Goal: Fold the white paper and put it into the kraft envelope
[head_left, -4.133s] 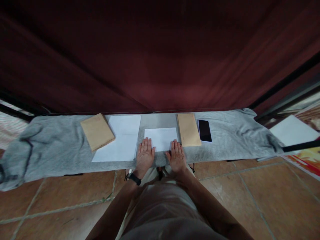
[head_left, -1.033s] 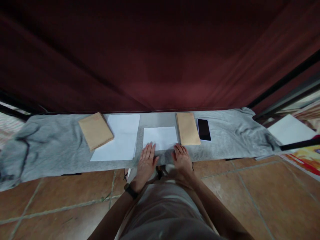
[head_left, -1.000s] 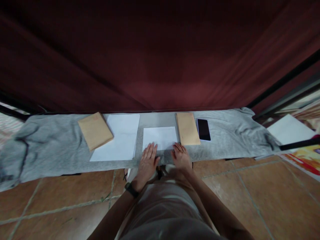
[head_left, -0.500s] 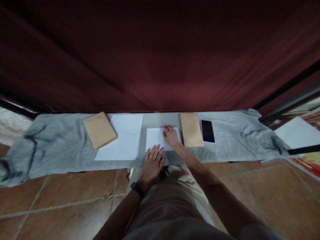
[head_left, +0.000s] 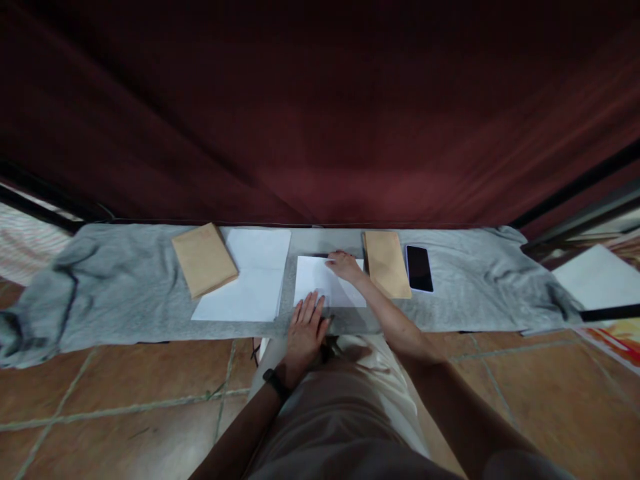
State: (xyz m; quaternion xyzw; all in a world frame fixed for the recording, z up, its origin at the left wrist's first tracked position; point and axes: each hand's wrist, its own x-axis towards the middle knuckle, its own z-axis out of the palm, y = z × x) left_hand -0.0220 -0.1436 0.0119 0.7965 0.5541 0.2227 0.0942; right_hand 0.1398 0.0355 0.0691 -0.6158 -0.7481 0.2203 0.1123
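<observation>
A small white sheet of paper (head_left: 345, 293), which looks folded, lies on the grey cloth in front of me. My left hand (head_left: 306, 328) rests flat on its lower left edge, with the fingers stretched out and a dark band on the wrist. At the paper's far edge, my right hand (head_left: 345, 265) has its fingers bent and close together, with the thumb side on the paper. The undersides of the right fingers are hidden. Left of the small paper are larger white sheets (head_left: 250, 293) showing a crease across them.
A stack of brown envelopes (head_left: 204, 260) overlaps the large sheets. Another brown stack (head_left: 387, 263) lies right of my right hand, beside a phone (head_left: 419, 269). Grey cloth (head_left: 475, 287) covers the narrow table. A dark red curtain (head_left: 320, 153) hangs behind it.
My right hand has shifted slightly along the paper's far edge, turning its fingers more to the left. My left hand stays on the near edge. The whole view has moved slightly.
</observation>
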